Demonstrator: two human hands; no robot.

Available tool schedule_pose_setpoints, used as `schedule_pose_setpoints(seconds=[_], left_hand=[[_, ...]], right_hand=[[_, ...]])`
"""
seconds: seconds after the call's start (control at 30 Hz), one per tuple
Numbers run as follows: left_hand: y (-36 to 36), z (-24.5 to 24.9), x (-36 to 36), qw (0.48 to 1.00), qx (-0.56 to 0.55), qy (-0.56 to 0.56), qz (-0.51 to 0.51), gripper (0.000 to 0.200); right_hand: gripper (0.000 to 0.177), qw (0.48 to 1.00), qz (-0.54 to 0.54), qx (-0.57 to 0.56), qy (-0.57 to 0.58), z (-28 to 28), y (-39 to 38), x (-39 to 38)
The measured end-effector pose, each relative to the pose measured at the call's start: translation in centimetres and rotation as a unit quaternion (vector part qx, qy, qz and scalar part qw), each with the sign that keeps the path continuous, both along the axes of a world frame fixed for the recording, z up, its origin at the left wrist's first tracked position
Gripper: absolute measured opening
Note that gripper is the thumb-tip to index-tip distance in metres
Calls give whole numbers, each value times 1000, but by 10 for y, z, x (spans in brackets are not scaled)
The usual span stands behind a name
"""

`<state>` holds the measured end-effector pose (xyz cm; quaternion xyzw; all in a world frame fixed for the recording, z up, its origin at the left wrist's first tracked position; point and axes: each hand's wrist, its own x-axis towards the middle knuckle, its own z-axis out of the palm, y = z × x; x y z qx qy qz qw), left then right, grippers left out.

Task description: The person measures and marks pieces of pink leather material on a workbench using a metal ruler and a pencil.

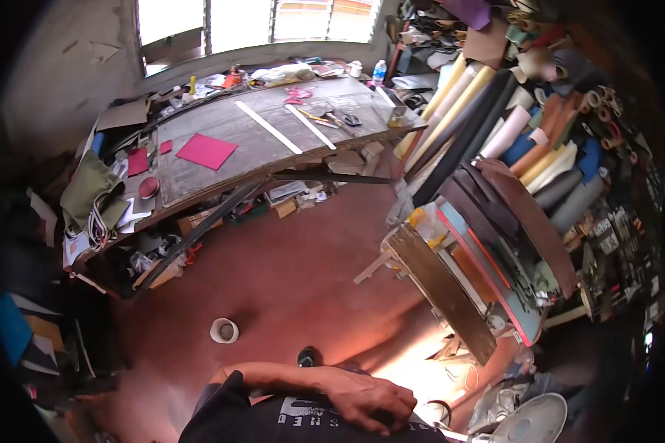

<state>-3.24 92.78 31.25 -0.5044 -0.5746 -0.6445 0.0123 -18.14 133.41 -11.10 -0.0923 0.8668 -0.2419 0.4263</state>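
My left hand (373,401) rests across the front of my black shirt (273,417), with the forearm reaching in from the left. Its back faces up; the fingers droop loosely, the thumb is apart, and no held object shows. My right hand is out of sight. Farther off stands a wooden worktable (199,184), well away from the hand. On it lie a pink-red sheet (207,150), two white strips (269,128), pink-handled scissors (298,94) and some hand tools (332,119).
A white bucket (224,331) stands on the red floor (288,258). At right is a sewing machine table (440,292) with dark material (495,210) draped over it. Rolls of material (458,111) lean behind. A round fan (536,419) sits at lower right.
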Motion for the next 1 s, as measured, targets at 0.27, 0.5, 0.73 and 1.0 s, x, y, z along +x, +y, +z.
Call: schedule_pose_setpoints(seconds=[0.27,0.5,0.73,1.0], left_hand=[[-105,31,-35,996,67,57,11,27],[-221,10,-106,999,-17,-18,21,26],[-309,33,-133,974,72,-18,213,22],[-404,27,-146,979,57,47,189,20]], right_hand=[[18,998,20,-12,-60,-27,-210,-121],[17,991,87,-12,-97,-44,-372,-217],[16,984,76,-63,-148,-123,-449,-327],[13,978,63,-192,-59,-5,-671,-359]])
